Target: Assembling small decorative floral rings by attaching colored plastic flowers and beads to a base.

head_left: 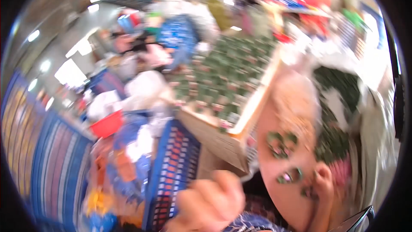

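Observation:
My left hand (210, 202) is in the lower middle, raised in front of a cardboard box and blurred by motion. Its fingers are curled in; whatever they hold, if anything, is hidden. At the lower right my right hand (324, 180) is over a pinkish rounded tabletop (274, 189), fingers bent around the edge of a small dark green piece (309, 192). Beside it on the tabletop lie another green piece with a shiny middle (289, 176) and a small green cluster (282, 145). Rows of similar green pieces (227, 73) fill a shallow tray on the cardboard box (219, 146).
Dark green material (337, 90) lies heaped in clear plastic at the right. Left of the box stand a blue plastic crate (171, 172), a red basin (107, 123) and blue striped bags (62, 167). Blurred goods and a person in red (315, 4) appear at the back.

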`<state>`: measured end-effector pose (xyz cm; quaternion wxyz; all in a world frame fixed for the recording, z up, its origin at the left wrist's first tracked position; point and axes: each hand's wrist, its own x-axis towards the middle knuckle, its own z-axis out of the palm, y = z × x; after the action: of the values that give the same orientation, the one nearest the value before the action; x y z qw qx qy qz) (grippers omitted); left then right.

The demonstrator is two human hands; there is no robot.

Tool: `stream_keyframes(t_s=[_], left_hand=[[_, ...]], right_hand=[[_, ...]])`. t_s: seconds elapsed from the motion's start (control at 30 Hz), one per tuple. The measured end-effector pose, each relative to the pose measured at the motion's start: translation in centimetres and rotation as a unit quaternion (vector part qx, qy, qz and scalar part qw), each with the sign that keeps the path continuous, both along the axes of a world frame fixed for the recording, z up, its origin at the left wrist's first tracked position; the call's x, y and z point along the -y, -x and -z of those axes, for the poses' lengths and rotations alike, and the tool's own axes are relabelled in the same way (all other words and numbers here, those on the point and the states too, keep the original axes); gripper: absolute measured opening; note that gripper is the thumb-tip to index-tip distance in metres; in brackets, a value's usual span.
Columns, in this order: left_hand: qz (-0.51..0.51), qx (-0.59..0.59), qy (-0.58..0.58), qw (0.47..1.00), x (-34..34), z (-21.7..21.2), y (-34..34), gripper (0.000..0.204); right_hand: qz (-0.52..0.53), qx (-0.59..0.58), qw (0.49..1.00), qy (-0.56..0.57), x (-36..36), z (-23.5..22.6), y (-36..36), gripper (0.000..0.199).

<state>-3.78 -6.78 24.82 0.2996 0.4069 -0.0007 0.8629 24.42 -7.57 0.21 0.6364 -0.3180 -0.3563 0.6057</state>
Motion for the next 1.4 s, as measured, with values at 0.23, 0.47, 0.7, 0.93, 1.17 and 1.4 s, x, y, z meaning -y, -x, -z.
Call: stream_keyframes(t_s=[0.23, 0.47, 0.7, 0.93, 1.17, 1.4], left_hand=[[0.142, -0.135, -0.162, 0.967, -0.8, 2.1, 2.1, 0.05], [0.13, -0.108, -0.231, 0.958, -1.0, -0.4, 1.3, 0.055], [0.227, -0.122, -0.17, 0.951, 0.1, -2.3, -0.3, 0.049], [0.251, -0.128, -0.164, 0.946, 0.8, -0.7, 0.3, 0.065], [0.194, -0.141, -0.148, 0.959, -4.6, 7.1, -0.5, 0.081], [-0.08, -0.655, 0.067, 0.749, -1.9, 25.6, -1.8, 0.102]], right_hand=[[0.018, -0.023, 0.998, 0.05, -2.1, 1.7, 1.1, 0.029], [-0.029, -0.002, 0.999, -0.03, -4.1, 0.1, 1.9, 0.03], [0.021, 0.017, 0.998, -0.059, 0.2, 4.1, -0.6, 0.031], [0.014, 0.032, 0.999, 0.037, 0.9, -1.0, 0.3, 0.036], [-0.009, 0.025, 0.999, 0.042, 0.3, -1.4, 0.2, 0.033], [0.065, 0.186, 0.979, 0.043, -0.2, 2.7, -3.2, 0.009]])
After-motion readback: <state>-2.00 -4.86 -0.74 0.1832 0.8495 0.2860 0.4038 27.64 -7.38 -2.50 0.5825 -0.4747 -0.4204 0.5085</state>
